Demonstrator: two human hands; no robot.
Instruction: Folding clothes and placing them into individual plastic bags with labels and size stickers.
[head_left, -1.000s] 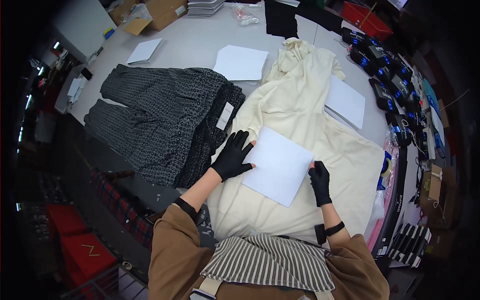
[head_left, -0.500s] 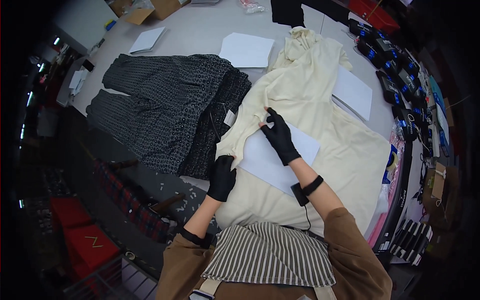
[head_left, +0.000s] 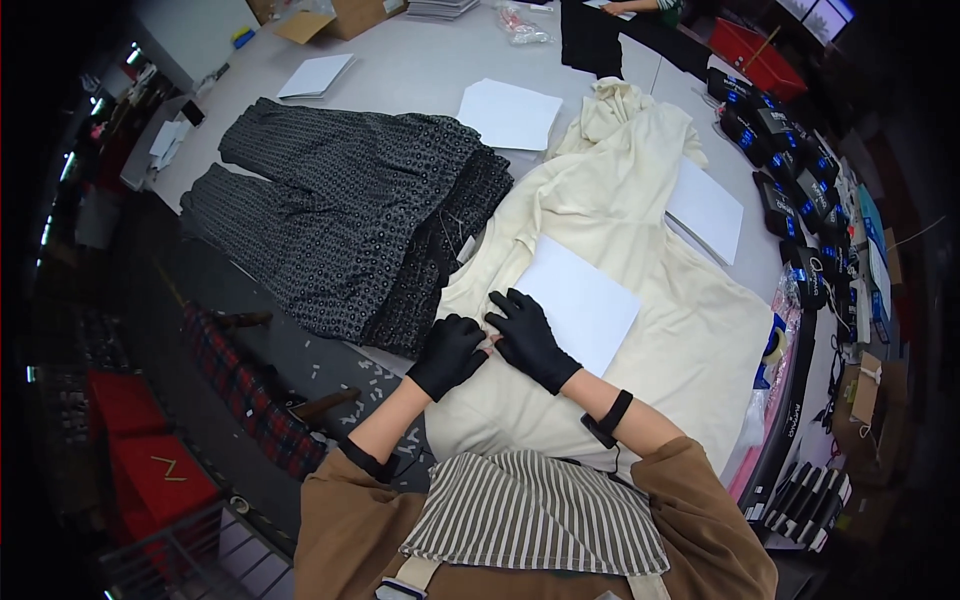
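A cream garment [head_left: 690,340] is spread over the near part of the table, its far end bunched up. My left hand [head_left: 450,355], in a black fingerless glove, pinches the garment's left edge. Close beside it, my right hand [head_left: 527,340], gloved alike, has thumb and fingers drawn together on the same bit of cloth. The fingertips of both hands nearly meet there. On the garment, just right of my right hand, lies a white sheet [head_left: 590,300], with part of its lower left side covered by that hand.
Dark patterned trousers [head_left: 350,200] lie left of the garment. White paper stacks [head_left: 510,113] rest beyond and at its right [head_left: 705,210]. Several black devices with blue lights [head_left: 775,125] line the right edge, near a red bin [head_left: 755,58]. Another person's hand [head_left: 612,8] shows at the far edge.
My right hand has come down and left from the garment's upper fold to beside my left hand, closing on the cloth. The left hand keeps its hold. The view has shifted slightly.
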